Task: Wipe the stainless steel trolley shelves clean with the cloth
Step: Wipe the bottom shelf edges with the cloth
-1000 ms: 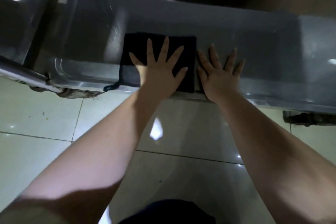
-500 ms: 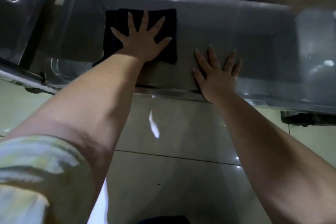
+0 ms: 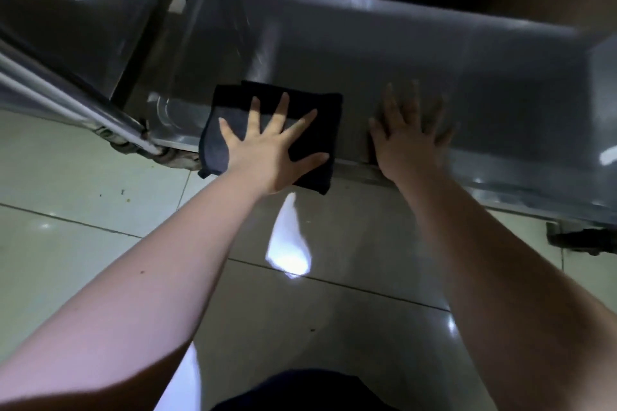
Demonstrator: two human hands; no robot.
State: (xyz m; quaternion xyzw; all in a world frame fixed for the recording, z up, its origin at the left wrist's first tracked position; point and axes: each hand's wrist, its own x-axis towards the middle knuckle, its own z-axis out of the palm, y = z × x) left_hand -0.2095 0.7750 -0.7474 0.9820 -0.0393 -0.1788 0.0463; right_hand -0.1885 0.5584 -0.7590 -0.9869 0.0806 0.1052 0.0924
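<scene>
A folded black cloth (image 3: 317, 110) lies on the low stainless steel trolley shelf (image 3: 334, 53), hanging over the shelf's near edge. My left hand (image 3: 270, 147) lies flat on the cloth with fingers spread, pressing it down. My right hand (image 3: 407, 140) rests flat on the bare shelf just right of the cloth, fingers spread, holding nothing; it is a little blurred.
A trolley frame tube (image 3: 66, 103) runs diagonally at the left down to a caster (image 3: 173, 157) under the shelf corner. Another caster (image 3: 581, 240) shows at the right. Pale glossy floor tiles (image 3: 83, 197) lie below, with a bright light reflection.
My left hand has pulled the cloth back from the far part of the shelf to the near edge. My right hand stays in about the same spot.
</scene>
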